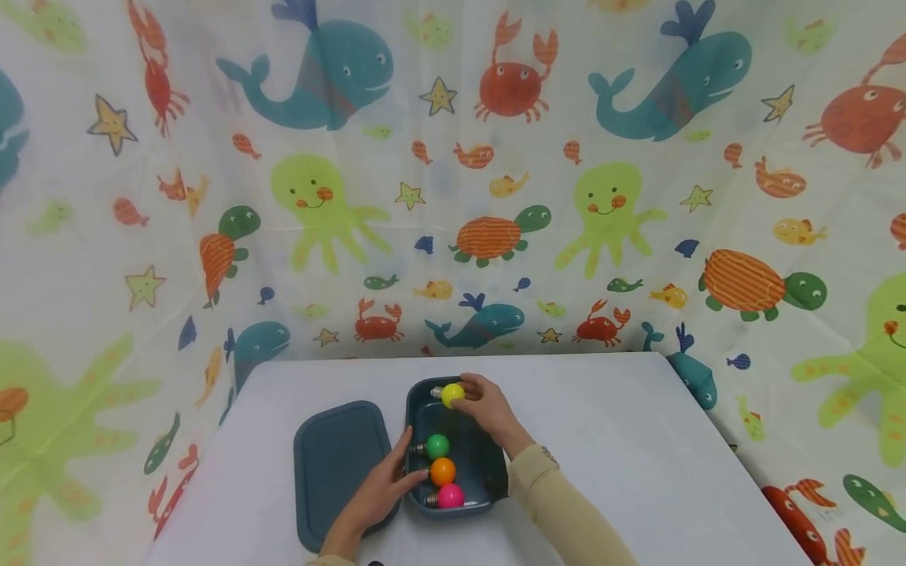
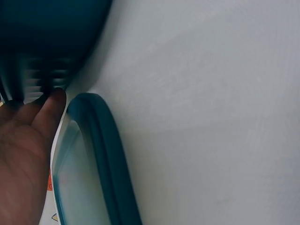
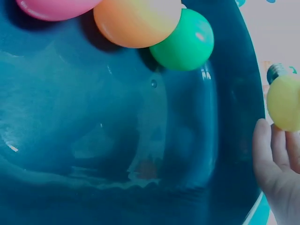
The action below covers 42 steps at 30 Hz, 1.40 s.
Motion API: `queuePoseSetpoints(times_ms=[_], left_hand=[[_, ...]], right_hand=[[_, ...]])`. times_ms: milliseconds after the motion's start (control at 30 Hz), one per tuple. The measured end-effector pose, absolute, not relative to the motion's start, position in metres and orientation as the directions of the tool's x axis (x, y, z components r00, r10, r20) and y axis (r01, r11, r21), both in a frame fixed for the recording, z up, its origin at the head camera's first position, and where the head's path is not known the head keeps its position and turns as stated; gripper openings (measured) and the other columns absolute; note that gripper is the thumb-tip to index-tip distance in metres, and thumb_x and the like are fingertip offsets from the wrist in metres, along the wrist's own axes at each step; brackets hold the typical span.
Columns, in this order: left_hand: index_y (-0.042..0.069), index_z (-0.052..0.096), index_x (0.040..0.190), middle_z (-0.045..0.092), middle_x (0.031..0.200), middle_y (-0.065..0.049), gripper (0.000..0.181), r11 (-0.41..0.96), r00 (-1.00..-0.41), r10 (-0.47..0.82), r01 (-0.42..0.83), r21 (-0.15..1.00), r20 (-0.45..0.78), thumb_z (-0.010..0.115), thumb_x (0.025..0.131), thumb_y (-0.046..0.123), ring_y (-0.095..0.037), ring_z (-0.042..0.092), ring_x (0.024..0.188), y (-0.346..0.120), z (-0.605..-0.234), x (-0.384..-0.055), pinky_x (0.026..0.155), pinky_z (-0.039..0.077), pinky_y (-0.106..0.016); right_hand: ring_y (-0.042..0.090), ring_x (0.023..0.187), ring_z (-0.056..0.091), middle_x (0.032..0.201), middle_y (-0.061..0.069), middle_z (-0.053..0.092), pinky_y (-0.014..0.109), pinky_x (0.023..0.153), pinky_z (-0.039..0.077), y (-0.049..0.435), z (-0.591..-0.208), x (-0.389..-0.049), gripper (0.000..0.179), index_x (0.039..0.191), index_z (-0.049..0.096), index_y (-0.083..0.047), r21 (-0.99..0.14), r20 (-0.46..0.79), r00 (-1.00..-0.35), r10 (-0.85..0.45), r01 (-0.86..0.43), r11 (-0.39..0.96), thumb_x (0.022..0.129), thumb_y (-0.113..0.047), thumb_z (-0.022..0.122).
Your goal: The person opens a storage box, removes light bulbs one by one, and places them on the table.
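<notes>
A yellow light bulb (image 1: 453,395) with a silver screw base is pinched by my right hand (image 1: 488,409) above the far end of a dark teal container (image 1: 470,512). In the right wrist view the yellow bulb (image 3: 283,103) shows beyond the container's rim, at the fingertips. Inside the container lie a green bulb (image 1: 438,446), an orange bulb (image 1: 443,472) and a pink bulb (image 1: 451,496) in a row along the left side. My left hand (image 1: 378,487) holds the container's left wall, thumb over the rim, fingers (image 2: 49,112) along the outside.
A dark teal lid (image 1: 340,464) lies flat on the white table (image 1: 602,440), just left of the container and partly under my left hand. Behind the table hangs a curtain (image 1: 439,259) printed with sea animals.
</notes>
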<state>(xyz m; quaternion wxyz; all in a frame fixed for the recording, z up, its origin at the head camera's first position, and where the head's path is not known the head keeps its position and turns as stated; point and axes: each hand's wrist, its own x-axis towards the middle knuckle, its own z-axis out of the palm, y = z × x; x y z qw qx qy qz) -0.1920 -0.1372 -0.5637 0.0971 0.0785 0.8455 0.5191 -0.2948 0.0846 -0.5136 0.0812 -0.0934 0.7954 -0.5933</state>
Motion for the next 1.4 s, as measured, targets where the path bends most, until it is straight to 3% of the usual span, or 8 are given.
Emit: queuePoseSetpoints(times_ms=[467,667,900,1400], left_hand=[[0.015,0.018,0.158,0.022,0.158,-0.020,0.085,0.455,-0.973,0.221,0.035,0.890,-0.074,0.066,0.093,0.039,-0.040,0.038,0.137,-0.138,-0.560,-0.190,0.109,0.033,-0.054],[0.015,0.018,0.158,0.022,0.158,-0.020,0.084,0.454,-0.972,0.225,0.038,0.890,-0.073,0.066,0.093,0.038,-0.040,0.040,0.136,-0.137,-0.560,-0.189,0.109,0.034,-0.053],[0.015,0.018,0.158,0.024,0.157,-0.021,0.084,0.457,-0.973,0.218,0.029,0.889,-0.081,0.066,0.092,0.039,-0.041,0.040,0.136,-0.134,-0.561,-0.187,0.108,0.035,-0.054],[0.016,0.017,0.158,0.022,0.159,-0.019,0.085,0.451,-0.972,0.221,0.025,0.892,-0.085,0.065,0.093,0.042,-0.040,0.038,0.138,-0.135,-0.565,-0.188,0.109,0.033,-0.053]], right_hand=[[0.032,0.123,0.055,0.141,0.016,0.052,0.040,0.100,0.048,0.104,-0.503,-0.300,0.060,0.146,0.041,-0.007,-0.993,0.023,-0.982,-0.189,-0.044,0.111,0.093,-0.017,0.069],[0.036,0.127,0.051,0.146,0.019,0.046,0.041,0.100,0.047,0.117,-0.508,-0.307,0.063,0.148,0.036,-0.004,-0.999,-0.022,-0.991,-0.135,0.015,0.051,0.094,-0.011,0.067],[0.032,0.126,0.053,0.145,0.017,0.048,0.039,0.098,0.049,0.133,-0.517,-0.309,0.062,0.147,0.040,-0.009,-0.997,-0.080,-0.996,-0.050,0.078,0.027,0.092,-0.012,0.069],[0.034,0.129,0.049,0.148,0.019,0.042,0.041,0.099,0.048,0.168,-0.542,-0.313,0.066,0.150,0.035,-0.006,-0.984,-0.175,-0.983,0.048,0.177,0.026,0.093,-0.011,0.068]])
